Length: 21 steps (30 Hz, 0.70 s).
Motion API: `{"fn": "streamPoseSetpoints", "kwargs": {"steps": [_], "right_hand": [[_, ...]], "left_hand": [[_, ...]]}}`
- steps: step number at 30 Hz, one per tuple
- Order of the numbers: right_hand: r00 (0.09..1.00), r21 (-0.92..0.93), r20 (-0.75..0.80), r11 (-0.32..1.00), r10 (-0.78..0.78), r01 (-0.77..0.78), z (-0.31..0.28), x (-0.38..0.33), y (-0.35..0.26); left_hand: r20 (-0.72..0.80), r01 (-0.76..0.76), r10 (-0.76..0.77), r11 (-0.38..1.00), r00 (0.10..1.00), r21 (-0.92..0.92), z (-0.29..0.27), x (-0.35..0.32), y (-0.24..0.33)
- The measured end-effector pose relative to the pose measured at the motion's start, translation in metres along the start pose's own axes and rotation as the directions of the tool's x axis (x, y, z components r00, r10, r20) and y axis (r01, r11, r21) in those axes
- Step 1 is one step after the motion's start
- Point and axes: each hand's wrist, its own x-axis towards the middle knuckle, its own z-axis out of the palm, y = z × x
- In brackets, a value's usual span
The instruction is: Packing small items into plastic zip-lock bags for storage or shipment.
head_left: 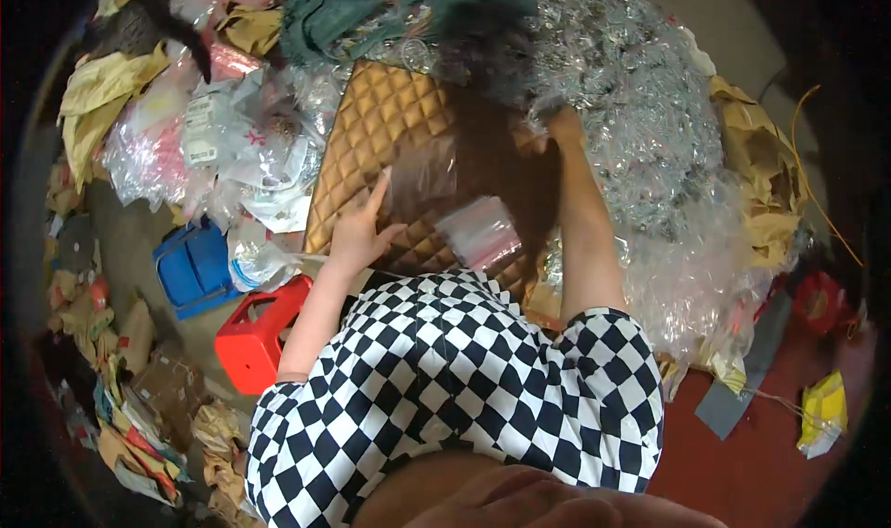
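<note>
A golden-brown quilted pad point(362, 115) lies in front of me, its right half in dark shadow. My left hand point(357, 234) rests on the pad's left part with index finger and thumb stretched apart, holding nothing. Just beyond its fingertip lies a thin clear plastic bag point(425, 171). Closer to my body on the pad is a clear bag with a pink-red edge point(481, 234). My right hand point(560, 127) reaches to the pad's far right side, against the heap of crinkled clear plastic point(622, 101). Its fingers are dark and blurred, so any grip is hidden.
Plastic bags point(237, 134) and brown paper point(97, 101) pile up at the left. A blue folding stool point(195, 270) and a red stool point(243, 347) stand near my left arm. Green sheeting point(325, 13) lies at the back. A yellow packet point(822, 412) sits on the red surface point(733, 463).
</note>
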Motion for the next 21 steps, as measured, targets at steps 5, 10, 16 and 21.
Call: {"fn": "streamPoseSetpoints", "kwargs": {"steps": [5, 10, 16, 21], "right_hand": [[0.951, 0.467, -0.254, 0.838, -0.179, 0.282, -0.118, -0.067, -0.089], [0.979, 0.649, -0.173, 0.735, -0.106, 0.194, -0.176, -0.113, -0.094], [0.972, 0.599, -0.091, 0.792, 0.216, -0.12, -0.109, -0.075, 0.004], [0.976, 0.935, 0.021, 0.343, 0.217, -0.096, -0.054, -0.074, -0.07]], "left_hand": [[-0.067, -0.008, 0.009, 1.0, 0.998, 0.022, 0.004, -0.027, -0.037], [0.014, -0.14, 0.14, 0.99, 0.99, 0.003, 0.018, -0.004, -0.01], [0.013, -0.316, 0.317, 0.947, 0.948, -0.052, 0.028, -0.008, 0.015], [0.097, -0.308, 0.311, 0.95, 0.945, -0.043, 0.025, -0.05, 0.012]]}}
